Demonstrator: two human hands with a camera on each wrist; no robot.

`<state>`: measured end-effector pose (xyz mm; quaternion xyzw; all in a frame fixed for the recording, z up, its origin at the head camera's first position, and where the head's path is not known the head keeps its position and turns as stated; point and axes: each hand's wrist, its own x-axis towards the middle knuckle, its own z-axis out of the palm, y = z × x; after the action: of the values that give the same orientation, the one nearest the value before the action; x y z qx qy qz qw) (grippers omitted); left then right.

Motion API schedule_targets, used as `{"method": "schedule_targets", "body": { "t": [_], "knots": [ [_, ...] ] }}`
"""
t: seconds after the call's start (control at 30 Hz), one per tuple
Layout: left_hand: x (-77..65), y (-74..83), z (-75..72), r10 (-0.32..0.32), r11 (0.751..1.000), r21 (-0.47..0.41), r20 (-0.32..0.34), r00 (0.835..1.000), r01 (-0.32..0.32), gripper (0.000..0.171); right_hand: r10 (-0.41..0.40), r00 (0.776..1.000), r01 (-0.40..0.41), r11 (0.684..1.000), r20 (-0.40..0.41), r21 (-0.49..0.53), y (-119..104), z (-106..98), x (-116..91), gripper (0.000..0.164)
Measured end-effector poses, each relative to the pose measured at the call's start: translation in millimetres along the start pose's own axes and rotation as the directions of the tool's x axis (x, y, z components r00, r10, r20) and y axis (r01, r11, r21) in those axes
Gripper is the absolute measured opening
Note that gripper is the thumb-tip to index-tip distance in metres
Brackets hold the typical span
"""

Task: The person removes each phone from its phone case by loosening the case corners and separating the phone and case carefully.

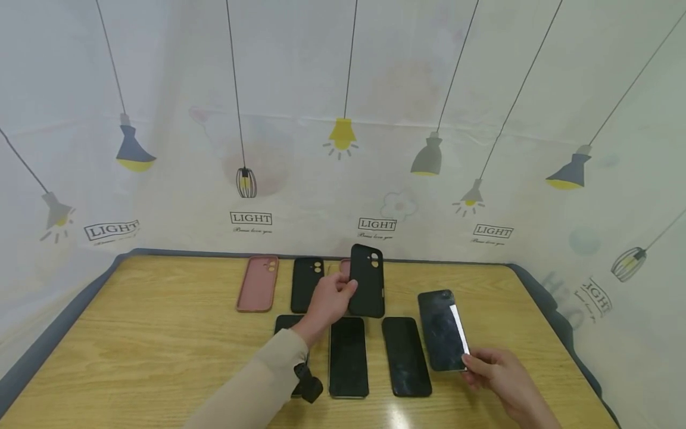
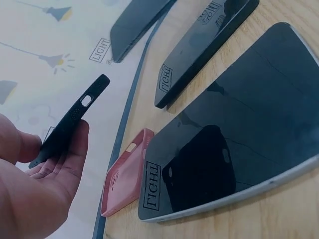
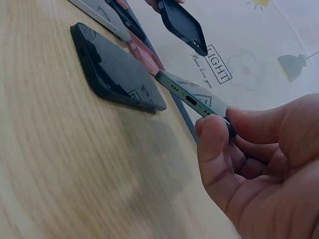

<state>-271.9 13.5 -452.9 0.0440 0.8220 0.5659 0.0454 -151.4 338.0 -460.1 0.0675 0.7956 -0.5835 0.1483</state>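
My left hand [image 1: 328, 301] pinches a black phone case [image 1: 367, 283] by its left edge, above the back of the table. The left wrist view shows this case [image 2: 70, 117] edge-on between thumb and fingers, with an oblong side cutout. On the right, my right hand [image 1: 501, 376] holds a smartphone [image 1: 440, 330] by its lower right corner, its dark screen catching a bright streak of light. From the right wrist, the phone's greenish bottom edge [image 3: 189, 99] shows a charging port, thumb and fingers gripping one end.
On the wooden table [image 1: 161, 345] lie a pink case [image 1: 257, 285], a black case [image 1: 305, 289] and another pink case [image 1: 345, 268] mostly behind the raised one. A front row holds a phone [image 1: 348, 357], a second phone [image 1: 407, 357] and one [image 1: 286, 322] partly under my left arm.
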Motion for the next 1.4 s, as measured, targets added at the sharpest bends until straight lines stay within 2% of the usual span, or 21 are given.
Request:
{"method": "schedule_targets", "body": {
  "t": [0.23,0.53,0.9,1.03,1.13,1.27,1.4],
  "knots": [
    [2.9,3.1,3.0,-0.058,0.998,-0.030,0.028,0.998,0.059,0.025,0.039,0.997,-0.038,0.999,0.070,-0.013,8,-11,-6,0.023],
    [3.5,6.0,7.9,-0.051,0.996,-0.065,0.040,0.998,0.054,0.022,0.055,0.987,-0.054,0.999,0.148,-0.009,21,-21,-10,0.023],
    [3.6,6.6,9.5,-0.041,0.996,-0.076,0.050,0.998,0.045,0.016,0.128,0.981,-0.131,0.991,0.149,0.015,29,-24,-10,0.022],
    [2.6,7.0,9.2,-0.043,0.997,-0.066,0.051,0.998,0.046,0.014,0.167,0.980,-0.164,0.986,0.106,-0.036,27,-22,-9,0.021],
    [2.0,6.6,9.5,-0.056,0.994,-0.088,0.067,0.996,0.062,0.016,0.191,0.981,-0.184,0.975,0.044,-0.124,26,-19,-9,0.020],
    [2.4,6.0,10.3,-0.070,0.989,-0.125,0.087,0.994,0.081,0.022,0.195,0.980,-0.201,0.950,-0.048,-0.239,25,-13,-10,0.020],
    [3.7,6.2,11.9,-0.066,0.989,-0.128,0.077,0.995,0.076,0.021,0.200,0.968,-0.238,0.922,-0.152,-0.306,26,-5,-10,0.020]
  ]
}}
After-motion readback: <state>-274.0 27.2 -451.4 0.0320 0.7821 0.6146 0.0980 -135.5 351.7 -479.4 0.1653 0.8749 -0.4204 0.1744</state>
